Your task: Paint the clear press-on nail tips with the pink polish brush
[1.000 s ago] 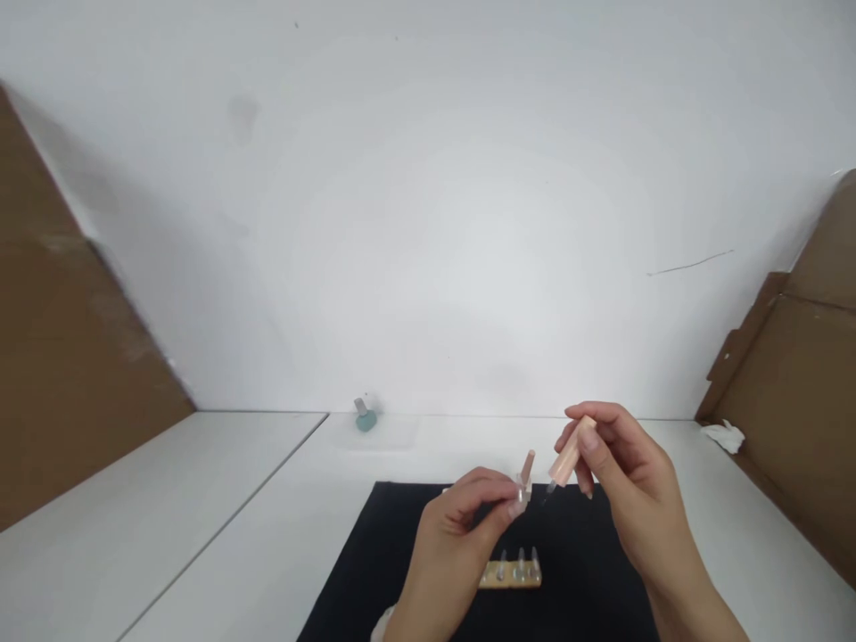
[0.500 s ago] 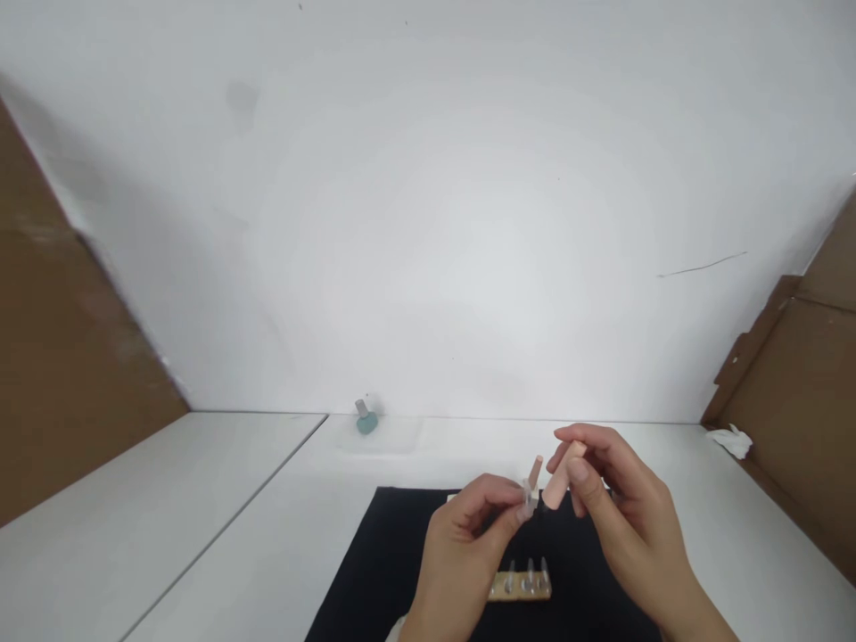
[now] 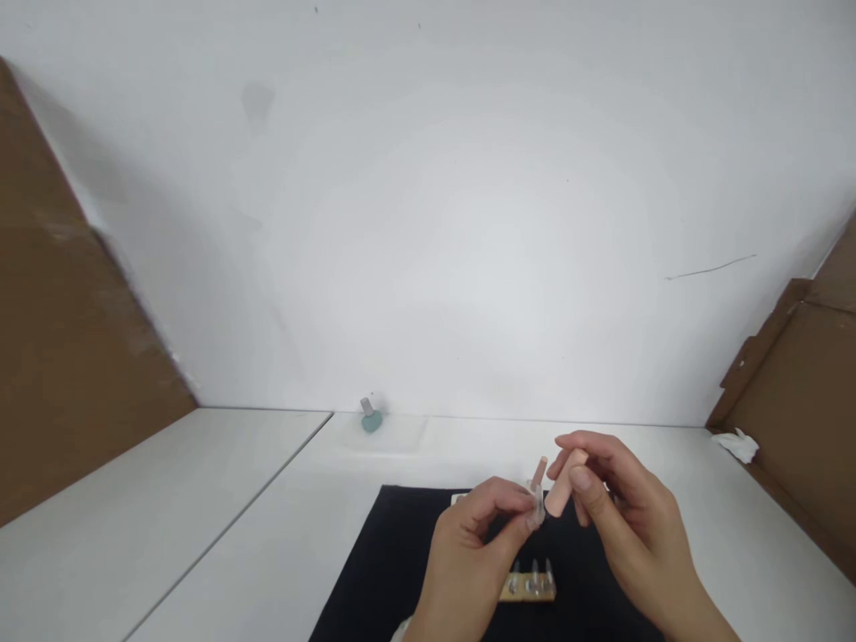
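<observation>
My left hand (image 3: 487, 544) pinches a small clear piece (image 3: 537, 510), like an artificial nail tip, between thumb and index finger. My right hand (image 3: 615, 504) is closed on a peach tapered nail polish cap (image 3: 565, 484), held at a slant with its wider end towards the left fingertips. A small gap separates the cap from the clear piece. Just beyond the left fingertips, a second slim peach cap (image 3: 539, 471) sticks up, its base hidden. Below the hands, a wooden strip (image 3: 543, 588) bears several upright clear pieces; my left hand covers part of it.
Under the hands lies a black mat (image 3: 384, 553) on the white table (image 3: 267, 535). A teal bottle with a grey cap (image 3: 371, 420) stands near the back wall beside a faint clear sheet (image 3: 394, 437). White crumpled tissue (image 3: 737, 445) lies by the brown cardboard side (image 3: 795, 392).
My view has shifted slightly, so most things sit a little further right. The clear piece in my left hand now shows more fully. Both hands keep their grips.
</observation>
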Demonstrator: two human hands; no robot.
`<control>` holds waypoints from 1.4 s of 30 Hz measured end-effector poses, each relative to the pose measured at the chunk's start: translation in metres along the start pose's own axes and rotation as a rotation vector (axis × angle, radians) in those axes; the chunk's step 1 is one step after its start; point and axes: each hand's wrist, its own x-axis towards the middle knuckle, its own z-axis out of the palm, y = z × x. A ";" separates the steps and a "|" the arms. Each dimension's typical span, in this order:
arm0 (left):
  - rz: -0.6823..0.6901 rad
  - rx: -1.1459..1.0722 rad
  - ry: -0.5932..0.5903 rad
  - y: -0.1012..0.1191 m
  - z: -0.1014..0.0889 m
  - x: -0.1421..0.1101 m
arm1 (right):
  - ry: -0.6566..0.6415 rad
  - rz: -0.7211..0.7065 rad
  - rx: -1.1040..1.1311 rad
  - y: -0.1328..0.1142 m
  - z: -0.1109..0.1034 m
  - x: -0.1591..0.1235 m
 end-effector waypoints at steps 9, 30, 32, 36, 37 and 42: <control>-0.005 0.013 0.005 0.003 0.003 -0.001 | 0.008 0.007 -0.029 -0.002 -0.001 -0.001; 0.145 -0.011 -0.006 0.000 0.000 -0.008 | 0.191 -0.032 -0.140 0.003 0.000 0.002; 0.139 -0.016 0.003 0.000 -0.001 -0.006 | 0.206 -0.039 -0.126 0.000 -0.001 0.002; 0.084 -0.033 0.016 0.002 -0.002 -0.005 | 0.069 -0.046 -0.072 -0.006 -0.005 0.003; 0.068 -0.041 0.011 0.003 -0.001 -0.005 | 0.030 -0.050 -0.065 -0.007 -0.006 0.003; 0.044 -0.089 -0.006 0.003 0.001 -0.006 | -0.005 -0.054 -0.121 -0.007 -0.006 0.003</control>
